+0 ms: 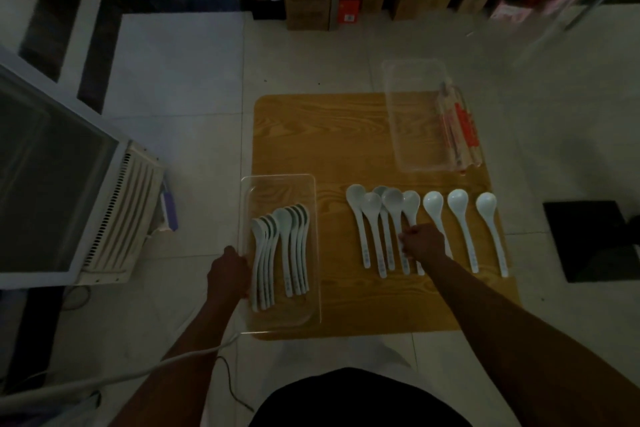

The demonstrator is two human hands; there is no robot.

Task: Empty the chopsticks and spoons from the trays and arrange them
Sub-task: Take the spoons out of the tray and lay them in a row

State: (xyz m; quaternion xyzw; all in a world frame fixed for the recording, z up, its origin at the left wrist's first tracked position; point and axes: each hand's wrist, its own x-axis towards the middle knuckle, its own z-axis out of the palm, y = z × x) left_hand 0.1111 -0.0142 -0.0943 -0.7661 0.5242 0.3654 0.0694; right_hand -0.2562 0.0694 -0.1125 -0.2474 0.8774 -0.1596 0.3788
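A clear plastic tray [277, 180] at the table's near left corner holds several white spoons [282, 253], stacked on their sides. My left hand [228, 274] grips this tray's left rim. Several more white spoons [459, 218] lie in a row on the wooden table [346, 135], bowls pointing away from me; the left ones [372, 218] overlap. My right hand [424, 243] rests on the handles of the middle spoons, fingers closed on one. A second clear tray [415, 80] at the far right holds wrapped chopsticks [460, 128] along its right side.
The small table stands on a tiled floor. A white appliance [86, 191] with a vent grille sits to the left. Cardboard boxes [308, 0] and shelving line the back. A dark mat [595, 239] lies on the floor at right. A white cable [138, 371] runs near my left arm.
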